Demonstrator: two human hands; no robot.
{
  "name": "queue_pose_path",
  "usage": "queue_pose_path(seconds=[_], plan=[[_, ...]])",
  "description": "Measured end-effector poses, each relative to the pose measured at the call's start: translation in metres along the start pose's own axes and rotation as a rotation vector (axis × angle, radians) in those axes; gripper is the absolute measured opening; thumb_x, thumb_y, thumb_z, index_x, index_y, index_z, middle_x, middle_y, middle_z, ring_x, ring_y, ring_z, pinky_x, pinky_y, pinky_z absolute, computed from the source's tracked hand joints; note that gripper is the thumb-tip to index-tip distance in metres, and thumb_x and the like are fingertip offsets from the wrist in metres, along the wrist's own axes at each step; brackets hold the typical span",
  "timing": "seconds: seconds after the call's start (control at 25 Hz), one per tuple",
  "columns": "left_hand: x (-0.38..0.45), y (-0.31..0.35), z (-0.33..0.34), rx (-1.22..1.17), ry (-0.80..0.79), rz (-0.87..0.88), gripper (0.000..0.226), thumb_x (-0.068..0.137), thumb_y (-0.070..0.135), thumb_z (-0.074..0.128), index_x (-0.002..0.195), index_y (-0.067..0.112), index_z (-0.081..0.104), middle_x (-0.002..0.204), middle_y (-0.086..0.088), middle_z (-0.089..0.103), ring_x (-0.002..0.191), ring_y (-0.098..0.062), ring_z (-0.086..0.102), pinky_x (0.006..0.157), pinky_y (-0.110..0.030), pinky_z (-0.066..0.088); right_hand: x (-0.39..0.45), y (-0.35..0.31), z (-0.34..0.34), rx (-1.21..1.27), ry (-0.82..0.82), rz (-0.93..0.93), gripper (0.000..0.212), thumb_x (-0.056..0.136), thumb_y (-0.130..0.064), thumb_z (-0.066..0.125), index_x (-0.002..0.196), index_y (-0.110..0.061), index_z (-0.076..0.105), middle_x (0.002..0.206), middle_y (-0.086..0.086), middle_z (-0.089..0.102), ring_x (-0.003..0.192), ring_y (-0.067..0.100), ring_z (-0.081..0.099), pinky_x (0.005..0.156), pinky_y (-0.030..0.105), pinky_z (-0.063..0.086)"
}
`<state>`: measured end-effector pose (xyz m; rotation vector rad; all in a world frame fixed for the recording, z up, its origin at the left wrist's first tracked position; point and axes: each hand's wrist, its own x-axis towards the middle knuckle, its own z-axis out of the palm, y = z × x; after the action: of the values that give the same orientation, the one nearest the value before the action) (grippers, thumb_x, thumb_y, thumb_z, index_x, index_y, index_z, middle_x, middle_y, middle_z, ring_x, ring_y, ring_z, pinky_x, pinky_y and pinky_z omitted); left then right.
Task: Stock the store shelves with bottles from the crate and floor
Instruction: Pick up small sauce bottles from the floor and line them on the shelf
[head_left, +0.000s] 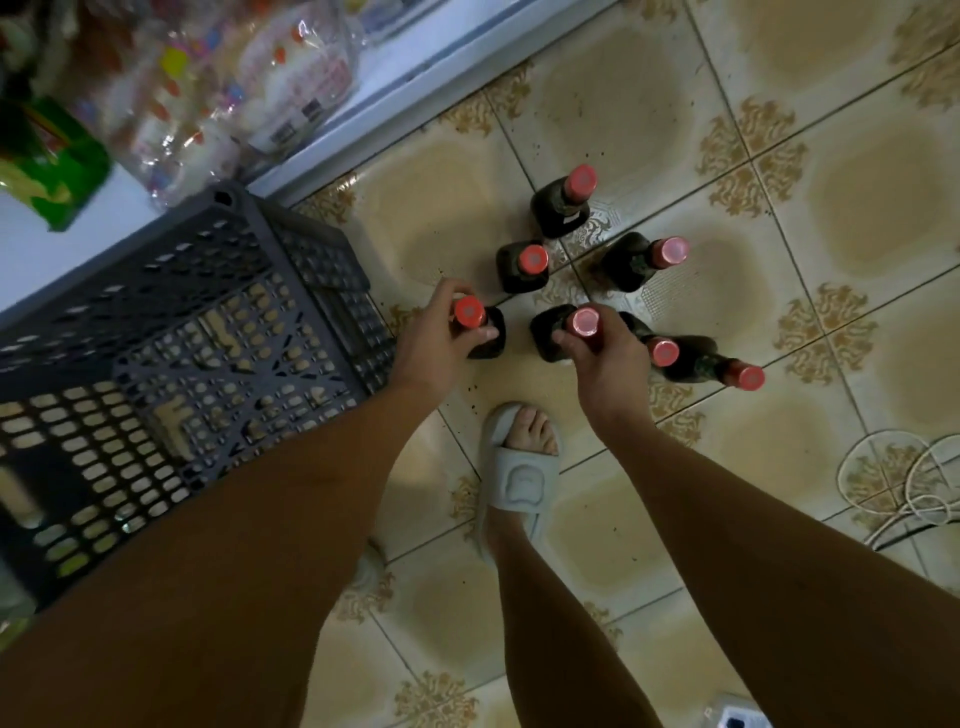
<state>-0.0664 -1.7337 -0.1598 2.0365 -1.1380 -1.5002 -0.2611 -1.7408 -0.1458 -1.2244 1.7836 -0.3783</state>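
Observation:
Several dark bottles with red caps stand on the tiled floor in front of me. My left hand (441, 332) grips the neck of the nearest left bottle (470, 313), just right of the dark plastic crate (197, 353). My right hand (605, 358) grips the neck of a middle bottle (584, 322). Other bottles stand free: one at the back (569, 200), one in the middle (524, 265), one to the right (644, 260), and two behind my right hand (696, 361).
A white shelf edge (395, 98) runs along the upper left, holding plastic-wrapped goods (234, 93) and a green packet (47, 161). My foot in a pale slipper (522, 467) stands below the bottles. A wire frame (898, 483) lies on the floor at right.

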Motion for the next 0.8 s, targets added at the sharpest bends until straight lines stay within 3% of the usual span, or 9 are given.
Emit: queue_pose_path(seconds=[0.08,0.2,0.32,0.4,0.48,0.6,0.72,0.8], plan=[[-0.006,0.015,-0.022,-0.024,0.016,-0.018,0.042,0.081,0.027,0.077,0.109,0.023,0.046,0.109,-0.004,0.063,0.101,-0.021,0.061,0.076,-0.024,0.050,-0.008,-0.017,-0.015,0.000,-0.027,0.008,0.026,0.091,-0.025,0.066,0.114,-0.014,0.061,0.100,-0.003,0.065,0.093,0.016,0.060,0.081,0.033,0.049],[-0.015,0.042,-0.057,-0.048,0.008,-0.003,0.041,0.081,0.028,0.077,0.101,0.013,0.045,0.103,-0.014,0.064,0.095,-0.025,0.060,0.081,-0.036,0.049,-0.016,-0.050,-0.039,0.011,-0.089,0.024,0.025,0.090,-0.029,0.068,0.105,-0.010,0.061,0.103,0.007,0.062,0.092,0.021,0.057,0.080,0.037,0.046],[-0.022,0.073,-0.093,-0.110,-0.005,0.019,0.036,0.083,0.022,0.077,0.093,0.008,0.045,0.098,-0.024,0.063,0.085,-0.021,0.059,0.077,-0.037,0.049,-0.022,-0.089,-0.059,-0.071,-0.098,-0.067,0.032,0.092,-0.034,0.065,0.105,-0.006,0.058,0.108,0.008,0.050,0.094,0.020,0.049,0.079,0.030,0.038],[-0.025,0.089,-0.116,-0.152,0.001,0.035,0.034,0.080,0.018,0.079,0.088,0.008,0.047,0.086,-0.012,0.067,0.073,-0.010,0.063,0.067,-0.025,0.049,-0.029,-0.116,-0.065,-0.043,-0.120,-0.099,0.034,0.097,-0.037,0.057,0.108,-0.006,0.050,0.100,0.004,0.054,0.085,0.012,0.053,0.070,0.025,0.039],[-0.027,0.103,-0.137,-0.209,0.007,0.049,0.030,0.078,0.016,0.080,0.082,0.018,0.051,0.079,0.003,0.069,0.069,-0.004,0.064,0.068,-0.023,0.050,-0.034,-0.140,-0.065,-0.022,-0.116,-0.106,0.030,0.100,-0.039,0.050,0.108,-0.011,0.042,0.086,-0.007,0.053,0.073,-0.005,0.052,0.060,0.014,0.038],[-0.031,0.119,-0.168,-0.228,0.046,0.085,0.022,0.079,0.026,0.079,0.082,0.029,0.057,0.077,0.004,0.070,0.075,-0.015,0.063,0.079,-0.033,0.047,-0.036,-0.173,-0.063,-0.026,-0.095,-0.148,0.028,0.101,-0.042,0.046,0.107,-0.016,0.036,0.081,-0.008,0.051,0.067,0.000,0.050,0.056,0.019,0.037],[-0.035,0.137,-0.191,-0.265,0.045,0.125,0.016,0.078,0.033,0.077,0.085,0.037,0.064,0.072,0.009,0.071,0.070,-0.008,0.066,0.079,-0.037,0.050,-0.033,-0.205,-0.062,-0.040,-0.067,-0.217,0.030,0.102,-0.044,0.044,0.106,-0.016,0.035,0.082,-0.005,0.051,0.067,0.005,0.048,0.055,0.022,0.036],[-0.040,0.149,-0.207,-0.285,0.014,0.128,0.018,0.076,0.039,0.076,0.090,0.043,0.066,0.080,0.008,0.073,0.081,-0.013,0.069,0.080,-0.041,0.053,-0.032,-0.228,-0.059,-0.062,-0.058,-0.279,0.029,0.101,-0.046,0.044,0.104,-0.018,0.035,0.079,-0.006,0.050,0.065,0.005,0.047,0.053,0.021,0.036]])
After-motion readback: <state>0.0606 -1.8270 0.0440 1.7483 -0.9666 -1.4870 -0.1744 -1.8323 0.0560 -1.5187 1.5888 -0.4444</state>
